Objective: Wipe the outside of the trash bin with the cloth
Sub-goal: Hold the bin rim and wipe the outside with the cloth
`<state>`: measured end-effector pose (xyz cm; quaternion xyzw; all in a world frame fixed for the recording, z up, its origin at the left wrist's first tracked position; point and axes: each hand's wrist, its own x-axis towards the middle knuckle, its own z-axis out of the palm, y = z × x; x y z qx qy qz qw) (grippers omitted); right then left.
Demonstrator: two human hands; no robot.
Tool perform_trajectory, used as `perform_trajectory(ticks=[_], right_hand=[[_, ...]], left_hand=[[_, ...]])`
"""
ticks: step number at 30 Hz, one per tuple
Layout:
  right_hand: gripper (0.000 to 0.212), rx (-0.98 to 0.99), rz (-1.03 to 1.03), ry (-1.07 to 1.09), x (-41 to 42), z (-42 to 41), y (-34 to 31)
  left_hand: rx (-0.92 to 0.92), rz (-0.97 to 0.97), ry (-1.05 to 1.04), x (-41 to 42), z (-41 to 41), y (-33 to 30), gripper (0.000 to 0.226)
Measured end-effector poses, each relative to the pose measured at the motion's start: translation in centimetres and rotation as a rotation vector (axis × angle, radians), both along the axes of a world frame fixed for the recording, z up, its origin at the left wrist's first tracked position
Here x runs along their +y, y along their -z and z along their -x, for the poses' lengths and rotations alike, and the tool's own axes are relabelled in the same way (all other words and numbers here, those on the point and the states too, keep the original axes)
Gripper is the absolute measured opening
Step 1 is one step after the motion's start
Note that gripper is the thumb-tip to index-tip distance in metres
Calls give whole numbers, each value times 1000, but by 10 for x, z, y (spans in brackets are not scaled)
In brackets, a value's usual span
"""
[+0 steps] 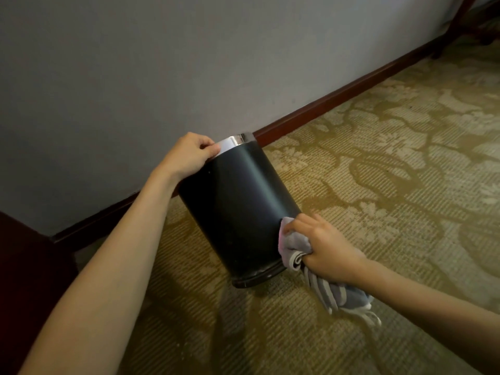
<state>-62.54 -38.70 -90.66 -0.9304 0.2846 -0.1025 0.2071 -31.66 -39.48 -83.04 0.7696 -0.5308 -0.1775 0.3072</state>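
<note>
A black round trash bin [235, 209] with a shiny metal rim stands on the carpet, tilted away from me towards the wall. My left hand [189, 155] grips the metal rim at the bin's top left. My right hand [322, 250] is closed around a grey and white striped cloth [295, 244], pressing it against the bin's lower right side. The cloth's loose end hangs below my right wrist. The bin's inside is hidden.
A grey wall [135, 77] with a dark red skirting board [338, 96] runs behind the bin. Patterned beige carpet [392, 158] covers the floor. Dark wooden furniture [24, 266] stands at the left edge, and furniture legs [457, 25] at the far top right.
</note>
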Motion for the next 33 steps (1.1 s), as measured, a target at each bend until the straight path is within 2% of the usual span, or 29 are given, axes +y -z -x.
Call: perform_trajectory(ticks=[3, 8, 13, 16, 18, 20, 23, 25, 27, 29, 33], right_hand=[[45, -10, -27, 0, 2, -6, -4], [43, -36, -16, 6, -18, -25, -17], [44, -163, 68, 38, -57, -71, -48], [53, -279, 84, 97, -66, -85, -50], [57, -370, 21, 146, -62, -78, -34], [48, -386, -38, 238, -55, -60, -8], [29, -229, -217, 446, -53, -23, 31], [24, -112, -404, 452, -55, -5, 40], [27, -78, -506, 406, -61, -4, 32], [29, -154, -486, 393, -65, -19, 14], [24, -551, -350, 407, -62, -64, -29]], left_hand=[[5, -1, 31, 6, -8, 4, 20], [81, 25, 22, 15, -12, 7, 26], [74, 54, 69, 17, -1, 5, 22], [60, 49, 114, 15, 4, 3, 21], [59, 44, 125, 14, 2, 2, 21], [66, 44, 126, 15, -1, 3, 21], [113, 53, 116, 18, -4, 4, 20], [145, 49, 125, 20, -3, 3, 19], [151, 45, 153, 23, -2, 0, 19], [158, 31, 185, 26, -1, -3, 18], [180, 25, 224, 32, -2, -6, 17]])
